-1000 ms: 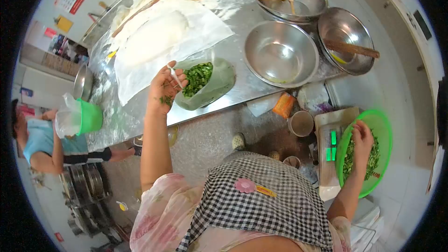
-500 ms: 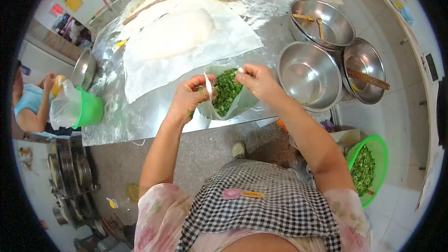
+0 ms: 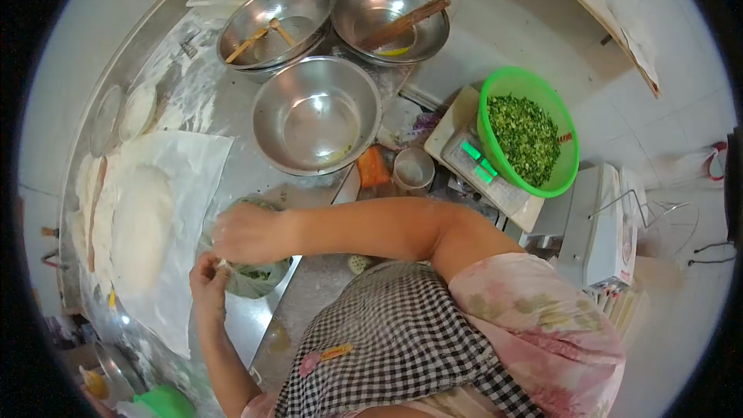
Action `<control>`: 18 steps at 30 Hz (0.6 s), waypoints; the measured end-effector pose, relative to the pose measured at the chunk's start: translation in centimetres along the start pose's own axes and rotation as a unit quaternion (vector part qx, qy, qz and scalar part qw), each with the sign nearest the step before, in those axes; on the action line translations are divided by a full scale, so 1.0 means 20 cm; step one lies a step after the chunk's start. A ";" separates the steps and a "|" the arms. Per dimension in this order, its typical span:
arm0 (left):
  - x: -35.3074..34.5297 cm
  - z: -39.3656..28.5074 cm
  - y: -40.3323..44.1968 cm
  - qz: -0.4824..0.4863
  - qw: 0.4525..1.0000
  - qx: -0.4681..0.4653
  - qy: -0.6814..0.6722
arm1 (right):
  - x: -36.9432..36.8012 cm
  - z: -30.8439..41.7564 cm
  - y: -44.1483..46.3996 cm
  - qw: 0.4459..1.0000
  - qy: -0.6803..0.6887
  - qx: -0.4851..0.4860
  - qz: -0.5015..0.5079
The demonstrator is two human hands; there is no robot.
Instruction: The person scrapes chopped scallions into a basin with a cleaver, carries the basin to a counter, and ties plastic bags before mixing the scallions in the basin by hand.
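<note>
A thin plastic bag (image 3: 259,282) of chopped greens sits at the front edge of the metal table. Its upper part is hidden behind my hands. With fingers pinched at the bag's gathered edge, my left hand (image 3: 207,277) is closed on it. My right hand (image 3: 251,234) crosses over the bag's top close to the left one; it looks curled closed on the plastic, though motion blurs it and its fingertips are hidden.
White dough (image 3: 143,224) lies on a floured cloth (image 3: 205,151) beside a rolling pin (image 3: 97,213). Steel bowls (image 3: 317,116) stand at the back. To the right, a green basket (image 3: 534,128) of chopped greens rests on a digital scale (image 3: 464,159).
My view has swung to the right, bringing the scale and basket into fuller view. My hands, formerly apart at the bag's two handles, are now close together, the right crossing over the bag.
</note>
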State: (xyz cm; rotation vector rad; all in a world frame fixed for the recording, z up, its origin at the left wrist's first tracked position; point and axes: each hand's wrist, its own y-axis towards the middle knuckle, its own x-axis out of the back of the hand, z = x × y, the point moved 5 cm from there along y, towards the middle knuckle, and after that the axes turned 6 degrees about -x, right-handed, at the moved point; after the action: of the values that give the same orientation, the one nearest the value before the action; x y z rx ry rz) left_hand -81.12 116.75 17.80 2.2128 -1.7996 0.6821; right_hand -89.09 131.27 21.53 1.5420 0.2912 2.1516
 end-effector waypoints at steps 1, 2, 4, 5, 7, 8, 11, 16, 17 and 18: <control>0.09 0.12 -0.01 -0.029 0.998 0.039 -0.032 | -0.07 -0.01 -0.03 0.999 -0.026 -0.015 0.011; 0.16 0.21 -0.01 -0.058 0.993 0.086 -0.061 | -0.13 -0.05 -0.09 0.999 -0.033 -0.006 0.019; 0.23 0.36 -0.03 -0.109 0.970 0.157 -0.148 | -0.27 -0.10 -0.26 0.998 -0.049 0.013 0.035; 0.24 0.41 -0.04 -0.132 0.952 0.182 -0.207 | -0.34 -0.11 -0.32 0.998 -0.032 0.003 0.045; 0.24 0.50 -0.02 -0.177 0.915 0.208 -0.297 | -0.42 -0.10 -0.39 0.998 0.001 -0.016 0.068; 0.24 0.54 -0.01 -0.201 0.899 0.211 -0.328 | -0.41 -0.09 -0.38 0.998 0.054 -0.013 0.029; 0.18 0.44 0.02 -0.138 0.883 0.087 -0.440 | -0.38 -0.09 -0.32 0.960 0.275 -0.043 -0.019; 0.01 0.07 -0.14 -0.050 0.959 -0.001 -0.279 | -0.26 0.00 -0.17 0.695 0.662 -0.249 0.130; 0.00 0.10 -0.17 -0.058 0.977 0.038 -0.202 | -0.25 0.01 -0.16 0.703 0.664 -0.226 0.118; -0.01 0.13 -0.18 -0.058 0.975 0.022 -0.214 | -0.25 0.02 -0.14 0.711 0.665 -0.204 0.106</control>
State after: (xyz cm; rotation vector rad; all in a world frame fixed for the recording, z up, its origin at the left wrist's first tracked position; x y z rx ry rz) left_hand -77.08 116.66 15.85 2.6247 -1.8246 0.2326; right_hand -86.62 131.26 16.27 -0.4632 0.0378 2.8449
